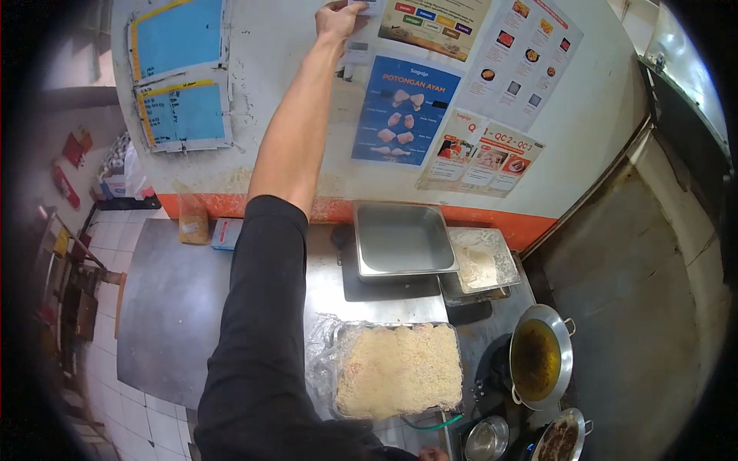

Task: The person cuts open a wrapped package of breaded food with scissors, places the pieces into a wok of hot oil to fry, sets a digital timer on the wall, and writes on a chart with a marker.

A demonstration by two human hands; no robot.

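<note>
My left hand is stretched up to the wall at the top edge, its fingers closed on a small white paper that is partly cut off. Only a bit of my right hand shows at the bottom edge; its fingers are hidden. Close above it, a tray of pale crumb-coated food lies on the metal table, with clear plastic wrap along its left side. Behind that tray stands a deep steel pan with nothing in it.
Posters, including a blue one, hang on the wall. A tub of flour sits beside the steel pan. At right are a wok of oil, a second dark-filled wok and a small metal bowl.
</note>
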